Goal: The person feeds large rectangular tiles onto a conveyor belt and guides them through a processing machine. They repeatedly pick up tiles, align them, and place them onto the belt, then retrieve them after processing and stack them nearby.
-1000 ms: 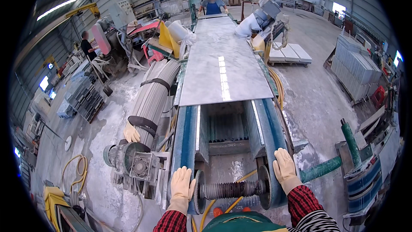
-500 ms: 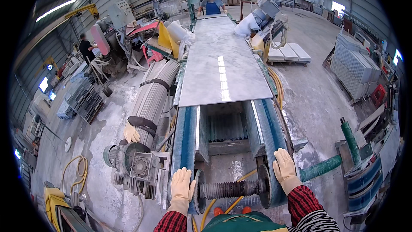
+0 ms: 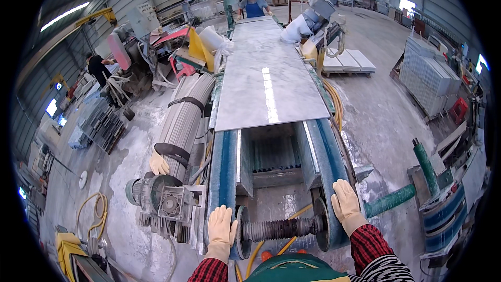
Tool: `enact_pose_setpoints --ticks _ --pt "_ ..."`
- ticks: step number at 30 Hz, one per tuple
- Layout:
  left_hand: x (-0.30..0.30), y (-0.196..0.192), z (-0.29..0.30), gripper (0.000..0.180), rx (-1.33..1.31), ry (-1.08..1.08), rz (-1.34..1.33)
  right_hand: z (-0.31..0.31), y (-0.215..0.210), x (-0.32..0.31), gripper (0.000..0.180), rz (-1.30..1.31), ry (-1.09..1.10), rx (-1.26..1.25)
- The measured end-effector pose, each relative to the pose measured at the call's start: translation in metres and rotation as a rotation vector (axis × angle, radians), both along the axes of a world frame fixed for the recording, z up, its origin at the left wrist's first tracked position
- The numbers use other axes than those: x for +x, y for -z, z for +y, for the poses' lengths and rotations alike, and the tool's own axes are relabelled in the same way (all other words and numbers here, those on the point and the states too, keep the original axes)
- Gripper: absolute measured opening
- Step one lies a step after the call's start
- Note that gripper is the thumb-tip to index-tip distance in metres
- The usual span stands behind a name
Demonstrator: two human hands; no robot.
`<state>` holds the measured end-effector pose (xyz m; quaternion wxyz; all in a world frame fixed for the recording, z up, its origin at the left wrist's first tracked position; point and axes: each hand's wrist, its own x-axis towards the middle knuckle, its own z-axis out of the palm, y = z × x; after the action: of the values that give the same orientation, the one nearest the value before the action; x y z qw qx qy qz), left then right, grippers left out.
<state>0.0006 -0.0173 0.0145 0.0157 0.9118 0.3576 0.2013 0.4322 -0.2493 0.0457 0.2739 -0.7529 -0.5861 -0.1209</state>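
My left hand (image 3: 222, 230), in a cream rubber glove, lies flat on the near end of the left blue conveyor belt (image 3: 225, 169). On the right blue belt (image 3: 327, 151) rests my right hand (image 3: 346, 203), gloved the same way, fingers stretched out. Neither hand holds anything. Beyond them a long pale grey-veined stone slab (image 3: 271, 89) lies flat across both belts, its near edge well out of reach of my fingertips. Between the belt ends runs a dark ribbed roller shaft (image 3: 282, 227).
A geared motor (image 3: 169, 201) sits left of the belts, with a spare glove (image 3: 159, 163) behind it. A co-worker in a blue apron (image 3: 254, 9) stands at the slab's far end. Green pipes (image 3: 391, 201) lie right; stacked slabs (image 3: 428, 73) stand farther off.
The view has shifted slightly. The person in black at the far left has leaned forward and left. My hands stay on the belts, and the slab shows no clear movement along them.
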Motion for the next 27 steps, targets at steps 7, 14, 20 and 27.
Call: enact_pose_setpoints --ticks 7,14,20,27 --pt "-0.001 0.001 -0.002 0.057 -0.017 -0.016 0.019 0.0 -0.003 -0.003 0.03 0.008 0.015 -0.016" --pt "-0.003 0.001 -0.006 0.056 -0.017 -0.013 0.001 -0.003 -0.002 -0.003 0.032 0.032 0.015 -0.044" --pt "-0.004 0.003 -0.009 0.056 0.002 -0.017 -0.003 -0.006 0.002 -0.003 0.032 0.016 0.012 -0.034" --pt "-0.005 0.0 -0.011 0.056 0.004 -0.023 -0.001 -0.007 -0.009 -0.009 0.032 0.033 0.003 -0.059"
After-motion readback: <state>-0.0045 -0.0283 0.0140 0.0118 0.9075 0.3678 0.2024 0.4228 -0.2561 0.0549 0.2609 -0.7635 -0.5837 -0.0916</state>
